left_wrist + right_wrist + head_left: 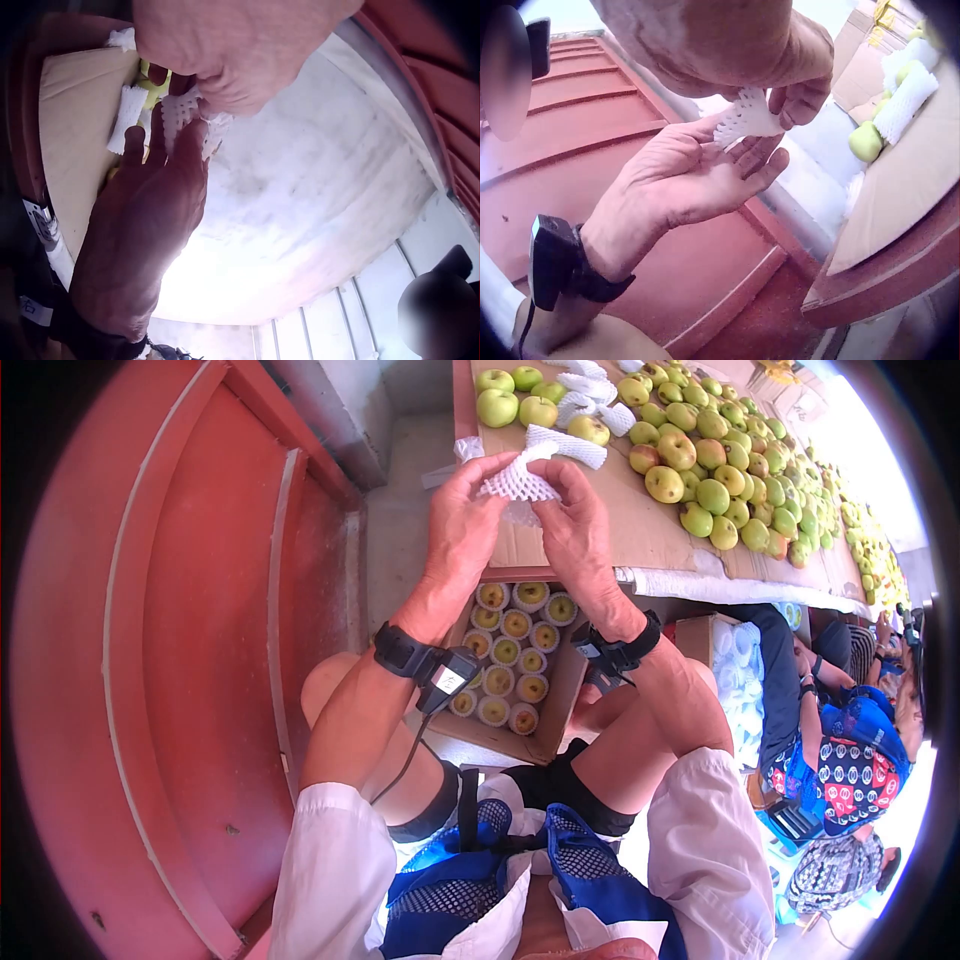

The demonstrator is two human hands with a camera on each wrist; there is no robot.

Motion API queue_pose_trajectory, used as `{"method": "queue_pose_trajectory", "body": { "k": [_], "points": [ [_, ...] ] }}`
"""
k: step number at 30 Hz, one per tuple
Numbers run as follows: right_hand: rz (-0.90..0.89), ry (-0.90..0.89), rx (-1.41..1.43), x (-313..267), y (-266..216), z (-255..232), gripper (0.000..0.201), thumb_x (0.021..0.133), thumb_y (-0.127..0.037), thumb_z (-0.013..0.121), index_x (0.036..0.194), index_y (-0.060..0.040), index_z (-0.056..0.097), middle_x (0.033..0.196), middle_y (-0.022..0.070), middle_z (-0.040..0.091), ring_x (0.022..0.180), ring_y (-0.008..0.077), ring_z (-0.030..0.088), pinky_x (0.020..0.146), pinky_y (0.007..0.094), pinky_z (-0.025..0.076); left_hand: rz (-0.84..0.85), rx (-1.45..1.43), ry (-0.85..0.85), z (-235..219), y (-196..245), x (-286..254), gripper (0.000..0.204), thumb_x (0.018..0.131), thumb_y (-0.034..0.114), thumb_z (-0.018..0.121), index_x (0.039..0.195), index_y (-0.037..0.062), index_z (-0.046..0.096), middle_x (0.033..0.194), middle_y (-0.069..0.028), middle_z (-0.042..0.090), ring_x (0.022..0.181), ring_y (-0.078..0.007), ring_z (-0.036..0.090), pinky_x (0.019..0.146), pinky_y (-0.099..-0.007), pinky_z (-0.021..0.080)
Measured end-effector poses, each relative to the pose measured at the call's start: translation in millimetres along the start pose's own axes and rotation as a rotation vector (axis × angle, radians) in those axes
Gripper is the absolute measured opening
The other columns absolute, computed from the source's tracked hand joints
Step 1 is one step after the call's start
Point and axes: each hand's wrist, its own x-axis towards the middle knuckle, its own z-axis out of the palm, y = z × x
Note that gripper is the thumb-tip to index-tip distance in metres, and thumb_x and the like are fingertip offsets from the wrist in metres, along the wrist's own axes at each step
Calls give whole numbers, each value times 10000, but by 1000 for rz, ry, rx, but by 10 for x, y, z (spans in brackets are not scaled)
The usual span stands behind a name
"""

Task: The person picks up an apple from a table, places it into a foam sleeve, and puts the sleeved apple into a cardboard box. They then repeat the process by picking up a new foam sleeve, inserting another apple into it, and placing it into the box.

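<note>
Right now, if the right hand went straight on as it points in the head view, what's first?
Past the white net it holds, the right hand would likely meet the loose foam sleeve on the cardboard. Height is unclear; it may pass above.

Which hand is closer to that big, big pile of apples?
Right. The right hand is just left of the apple pile, not touching it. The left hand is farther away, across the white foam net from the pile.
</note>
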Motion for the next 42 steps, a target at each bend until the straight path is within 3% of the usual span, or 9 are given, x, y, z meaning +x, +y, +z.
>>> {"method": "queue_pose_trajectory", "body": {
  "k": [5,8,11,20,26,32,35,38,42],
  "points": [
    [270,-44,173,26,-115,-67,289,997,-214,625,1205,-16,653,1039,22,672,929,111,595,797,274,493,-144,-163,38,-63,-27,8,303,947,16,595,1243,-23,644,1187,-70,682,1094,-128,621,999,-273,464],
    [335,-57,315,49,-47,-111,345,994,-305,638,1218,-45,671,1047,14,679,939,94,588,776,260,471,-226,-292,-14,-115,-10,-4,294,977,84,604,1245,-33,635,1203,-86,678,1107,-146,625,1010,-292,474],
    [444,-93,421,64,-176,-155,349,984,-308,644,1204,-38,672,1081,12,682,981,102,589,808,277,467,-284,-418,-105,-189,17,-5,325,995,141,602,1261,-45,613,1211,-100,672,1120,-173,630,1027,-327,483],
    [629,-161,665,124,-239,-206,305,994,-296,620,1190,-64,643,1119,24,678,1004,137,612,841,305,472,-383,-594,-78,-225,34,9,444,1020,245,572,1349,-49,527,1347,-139,592,1268,-241,550,1125,-413,403],
    [665,-167,801,216,-190,-261,282,1017,-292,597,1193,-72,620,1115,25,685,982,142,625,863,332,482,-412,-815,-169,-239,29,78,426,1012,192,572,1370,-32,512,1376,-137,570,1288,-256,535,1128,-436,400],
    [647,-190,862,236,-136,-319,265,1036,-276,571,1211,-81,609,1148,31,679,1009,149,628,893,348,481,-371,-704,-193,-251,35,90,388,972,112,626,1333,-16,561,1305,-113,620,1248,-228,565,1105,-408,425],
    [623,-137,869,230,-148,-309,296,1043,-282,561,1252,-74,584,1187,42,666,1044,157,632,923,361,483,-352,-353,-207,-301,20,90,350,970,130,650,1300,24,604,1227,-74,664,1161,-174,605,996,-351,480],
    [589,-121,858,253,-102,-314,337,1049,-286,550,1295,-56,553,1229,56,649,1104,175,631,972,390,488,-392,-202,-207,-306,45,55,310,975,158,663,1268,64,629,1176,-34,683,1064,-128,620,880,-305,490],
    [565,-176,914,253,-85,-315,361,1051,-284,545,1322,-45,533,1254,69,640,1162,195,618,1012,422,489,-444,-425,-157,-284,4,69,274,988,185,653,1240,78,638,1173,-10,677,1034,-122,608,848,-297,472]
  ]
}}
